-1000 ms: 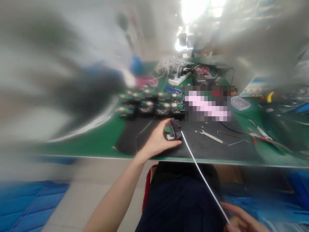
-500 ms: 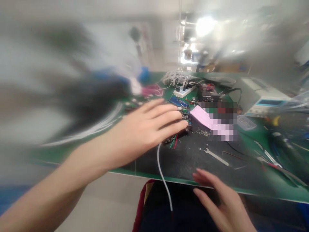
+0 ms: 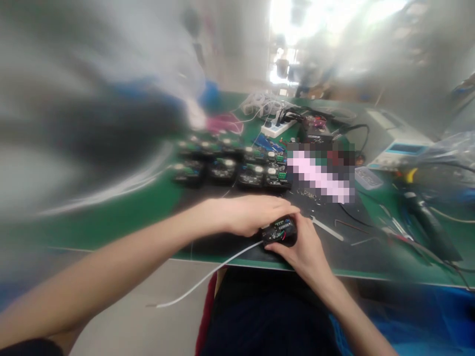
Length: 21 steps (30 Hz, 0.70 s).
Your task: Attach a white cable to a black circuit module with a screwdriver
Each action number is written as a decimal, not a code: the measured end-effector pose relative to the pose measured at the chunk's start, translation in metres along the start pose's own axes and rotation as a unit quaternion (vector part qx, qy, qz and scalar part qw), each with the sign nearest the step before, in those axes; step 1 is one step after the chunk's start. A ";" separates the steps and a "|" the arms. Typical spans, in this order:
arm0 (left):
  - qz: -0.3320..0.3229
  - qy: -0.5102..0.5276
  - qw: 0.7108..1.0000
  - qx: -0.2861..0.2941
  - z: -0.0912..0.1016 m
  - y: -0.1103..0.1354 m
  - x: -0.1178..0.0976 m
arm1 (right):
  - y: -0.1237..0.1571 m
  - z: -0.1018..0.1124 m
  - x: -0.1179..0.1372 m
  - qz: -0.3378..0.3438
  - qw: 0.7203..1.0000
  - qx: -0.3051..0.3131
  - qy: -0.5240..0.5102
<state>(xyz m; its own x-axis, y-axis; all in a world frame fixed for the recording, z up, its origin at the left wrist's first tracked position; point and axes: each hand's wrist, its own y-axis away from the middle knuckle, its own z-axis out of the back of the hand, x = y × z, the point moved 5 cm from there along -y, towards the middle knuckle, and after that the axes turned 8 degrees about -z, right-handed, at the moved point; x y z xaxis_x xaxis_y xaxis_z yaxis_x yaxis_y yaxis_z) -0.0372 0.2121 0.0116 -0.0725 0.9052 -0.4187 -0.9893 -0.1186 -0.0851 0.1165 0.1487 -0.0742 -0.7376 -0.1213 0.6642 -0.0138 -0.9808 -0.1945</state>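
Observation:
A small black circuit module (image 3: 280, 230) with green and red parts sits on the black mat (image 3: 334, 244) near the bench's front edge. My left hand (image 3: 247, 214) curls over its left and top side and grips it. My right hand (image 3: 302, 247) wraps it from the right and below, fingers closed on it. A white cable (image 3: 208, 275) runs from the module to the left and down, off the bench edge, with its free end hanging in the air.
Two rows of similar black modules (image 3: 237, 165) stand behind the hands on the green bench (image 3: 148, 207). A wrench (image 3: 328, 228) and thin wires lie on the mat to the right. A white power strip (image 3: 276, 126), tools and a meter (image 3: 399, 151) sit farther back and right.
Both hands came together at the front of the mat and closed on one module. Half a second ago the left hand was spread over the rows and the right hand was open at the edge.

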 end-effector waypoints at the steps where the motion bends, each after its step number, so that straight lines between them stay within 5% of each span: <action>1: 0.007 0.007 1.000 -0.008 -0.004 0.003 0.004 | 0.002 0.000 -0.003 0.004 1.000 -0.002 0.010; 5: 0.126 0.006 0.984 -0.129 -0.006 0.032 0.014 | 0.004 0.001 -0.006 0.018 0.999 -0.012 0.031; 9: 0.278 0.057 0.923 -0.260 -0.022 0.064 0.009 | 0.004 0.001 -0.007 0.018 0.999 -0.008 0.026; 15: 0.277 0.025 0.924 -0.261 -0.070 0.043 -0.002 | 0.007 -0.002 -0.008 0.008 1.000 -0.025 0.017; 21: 0.264 0.029 0.919 -0.291 -0.066 0.046 0.036 | 0.008 -0.004 -0.009 0.019 0.998 -0.060 -0.007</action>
<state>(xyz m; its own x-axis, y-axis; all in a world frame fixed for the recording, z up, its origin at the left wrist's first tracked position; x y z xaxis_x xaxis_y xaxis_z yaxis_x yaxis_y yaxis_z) -0.0772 0.2123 -0.0666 -0.4991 0.6382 -0.5862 -0.5815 -0.7482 -0.3195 0.1204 0.1421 -0.0848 -0.7293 -0.1613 0.6650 -0.0668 -0.9504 -0.3038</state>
